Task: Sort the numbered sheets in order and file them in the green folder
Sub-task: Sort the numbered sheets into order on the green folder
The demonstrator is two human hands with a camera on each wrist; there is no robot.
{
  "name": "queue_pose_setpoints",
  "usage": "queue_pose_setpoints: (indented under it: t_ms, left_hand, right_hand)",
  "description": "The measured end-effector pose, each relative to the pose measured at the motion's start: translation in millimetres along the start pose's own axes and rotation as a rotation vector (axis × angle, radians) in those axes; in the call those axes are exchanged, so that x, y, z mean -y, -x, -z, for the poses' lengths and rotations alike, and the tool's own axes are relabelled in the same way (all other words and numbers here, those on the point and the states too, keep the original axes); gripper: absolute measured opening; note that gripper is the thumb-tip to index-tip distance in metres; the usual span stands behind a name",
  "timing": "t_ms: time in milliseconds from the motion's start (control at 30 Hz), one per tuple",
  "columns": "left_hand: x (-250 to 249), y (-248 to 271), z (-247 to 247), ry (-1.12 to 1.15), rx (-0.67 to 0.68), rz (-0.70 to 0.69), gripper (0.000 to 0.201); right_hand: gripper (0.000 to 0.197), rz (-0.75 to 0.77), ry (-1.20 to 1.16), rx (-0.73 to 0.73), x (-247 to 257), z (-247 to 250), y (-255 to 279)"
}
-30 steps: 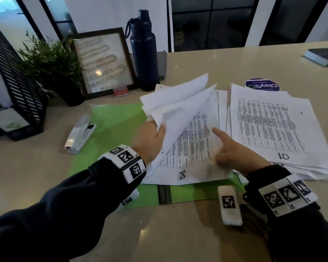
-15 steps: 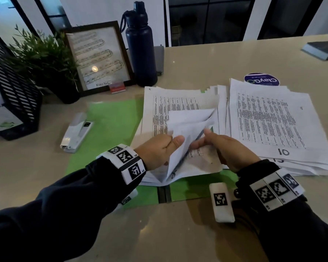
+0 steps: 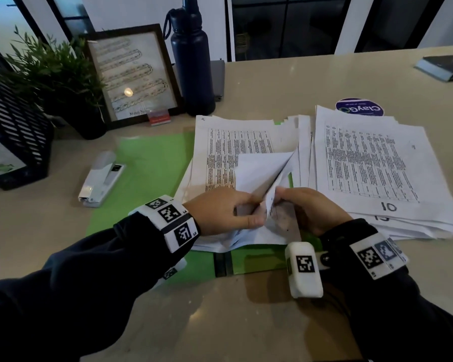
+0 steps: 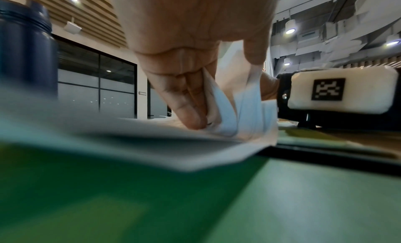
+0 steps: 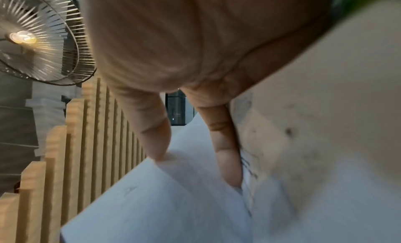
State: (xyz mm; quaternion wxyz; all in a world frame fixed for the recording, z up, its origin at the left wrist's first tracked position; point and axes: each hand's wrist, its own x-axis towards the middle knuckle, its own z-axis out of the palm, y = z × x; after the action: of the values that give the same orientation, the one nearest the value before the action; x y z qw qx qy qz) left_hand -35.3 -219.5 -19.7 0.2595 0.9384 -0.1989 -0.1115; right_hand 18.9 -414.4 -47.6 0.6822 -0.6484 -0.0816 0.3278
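— Beige counter (image 3: 285,74), green folder (image 3: 152,163) open flat, sheets (image 3: 230,142) on its right half. Since half a second ago, the left hand (image 3: 220,210) has closed in, pinching the lifted corners (image 3: 259,173)

— And the right hand (image 3: 306,207) pinches them too; the left wrist view shows fingers (image 4: 188,99) between folded layers, while pile "10" (image 3: 377,165) lies rightmost

Green folder (image 3: 152,163) is lying open and flat. One stack of printed sheets (image 3: 236,142) is resting on the folder's right half, its near corners (image 3: 262,173) curling upward, several leaves fanning apart. A second, looser pile (image 3: 377,163) is lying just right of the folder, top sheet showing a handwritten "10" (image 3: 389,206), upside down in the head view.
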Motion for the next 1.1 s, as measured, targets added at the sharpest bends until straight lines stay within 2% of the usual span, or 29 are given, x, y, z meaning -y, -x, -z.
queue_pose_setpoints:
  t_ms: [133, 267, 367, 467, 533, 667, 800, 900, 1033, 1100]
  left_hand:
    - [-1, -1, 1, -0.066, -0.028, -0.021, 0.076]
    - [-2, 0, 1, -0.115, -0.051, -0.023, 0.059]
    - [-2, -2, 1, -0.121, -0.037, -0.021, 0.057]
    - [1, -2, -1, -0.103, -0.035, -0.017, 0.05]
    - [0, -2, 0, -0.11, -0.043, -0.012, 0.042]
    - [-1, -2, 1, -0.144, -0.016, -0.009, 0.032]
    - [0, -2, 0, -0.177, -0.007, 0.002, 0.044]
    - [-2, -1, 0, -0.17, -0.035, 0.041, 0.063]
    - [-8, 0, 3, -0.107, -0.035, 0.087, 0.043]
    - [-9, -1, 5, -0.157, -0.066, 0.143, 0.04]
  right_hand:
    - [0.039, -0.025, -0.037, 0.012, 1, 0, 2]
    - [0.061, -0.036, 0.017, -0.035, 1, -3, 2]
    - [0.043, -0.018, 0.052, -0.065, 2, -7, 4]
    - [0.034, -0.023, 0.072, -0.102, 1, -8, 5]
    - [0.036, -0.048, 0.077, -0.104, 0, -8, 5]
    - [0.059, -0.081, 0.046, -0.077, 2, -7, 7]
    - [0.03, -0.08, 0.011, -0.129, 3, -9, 7]
    - [0.025, -0.112, -0.012, -0.178, 3, -10, 8]
    - [0.012, -0.102, 0.108, -0.238, 1, -8, 7]
    - [0.017, -0.096, 0.204, -0.218, -1, -7, 5]
